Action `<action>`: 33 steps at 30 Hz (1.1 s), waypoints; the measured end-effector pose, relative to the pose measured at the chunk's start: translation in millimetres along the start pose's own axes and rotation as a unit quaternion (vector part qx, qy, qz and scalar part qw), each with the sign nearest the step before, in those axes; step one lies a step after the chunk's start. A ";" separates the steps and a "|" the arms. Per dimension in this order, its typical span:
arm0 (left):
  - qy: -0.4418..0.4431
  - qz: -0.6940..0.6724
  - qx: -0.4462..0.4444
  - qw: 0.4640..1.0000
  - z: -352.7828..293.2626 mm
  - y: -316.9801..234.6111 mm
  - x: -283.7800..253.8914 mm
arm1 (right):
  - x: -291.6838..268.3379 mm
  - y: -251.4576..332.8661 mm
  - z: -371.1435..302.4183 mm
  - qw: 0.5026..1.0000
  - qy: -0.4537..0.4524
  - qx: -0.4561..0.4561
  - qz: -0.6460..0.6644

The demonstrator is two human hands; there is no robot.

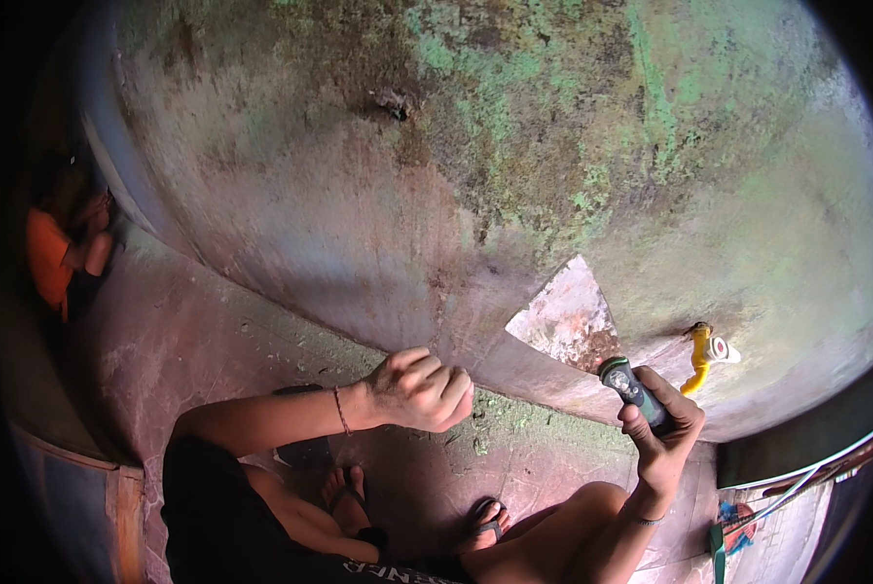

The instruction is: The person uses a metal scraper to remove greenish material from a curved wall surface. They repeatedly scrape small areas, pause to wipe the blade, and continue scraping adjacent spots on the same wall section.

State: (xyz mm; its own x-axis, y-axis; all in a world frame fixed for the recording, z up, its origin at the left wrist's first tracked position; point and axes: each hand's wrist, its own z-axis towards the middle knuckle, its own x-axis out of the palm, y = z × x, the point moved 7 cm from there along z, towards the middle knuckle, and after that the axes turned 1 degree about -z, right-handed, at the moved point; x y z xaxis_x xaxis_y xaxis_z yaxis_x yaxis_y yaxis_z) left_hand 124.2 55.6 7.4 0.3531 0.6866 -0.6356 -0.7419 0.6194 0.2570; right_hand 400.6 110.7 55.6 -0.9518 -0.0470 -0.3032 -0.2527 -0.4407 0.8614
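Observation:
My right hand (662,423) is wrapped round the dark green and black handle of a scraper (565,316), thumb along its near side. Its wide, wedge-shaped blade is smeared white and rusty brown and lies over the wall (339,195), pointing up and left; whether the edge touches is hard to tell. Patches of peeling green paint and dark grime cover the upper wall, while a paler stretch shows lower down. My left hand (422,391) is closed in a fist in front of the wall's foot, with nothing seen sticking out of it.
A yellow tap (699,358) juts from the wall right of the scraper. Green paint flakes (514,420) litter the reddish floor (232,341) along the wall. A person in orange (52,258) crouches at the far left. A green-and-white pole (782,496) lies lower right.

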 end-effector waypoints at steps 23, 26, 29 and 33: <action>0.040 0.172 -0.033 0.984 96.2 -15.1 71.7 | 22.7 31.8 -27.1 0.908 -0.390 -0.150 0.024; 0.048 0.223 -0.014 0.974 113.2 -15.3 99.1 | 24.1 35.4 -26.0 0.900 -0.406 -0.159 0.025; 0.077 0.240 -0.008 0.968 100.3 -4.9 121.0 | 27.7 32.9 -23.2 0.902 -0.403 -0.153 0.019; 0.138 0.107 0.040 0.984 39.7 -0.6 129.9 | 33.2 25.6 -21.6 0.922 -0.358 -0.148 0.015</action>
State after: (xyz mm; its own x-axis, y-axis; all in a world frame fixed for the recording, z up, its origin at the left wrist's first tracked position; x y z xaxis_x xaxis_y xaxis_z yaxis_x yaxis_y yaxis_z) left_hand 193.2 159.6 -46.4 0.0180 0.6818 -0.7313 -0.7318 0.5074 0.4550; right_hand 366.4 78.6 58.7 -0.8557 0.4932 0.1569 -0.2657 -0.6788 0.6846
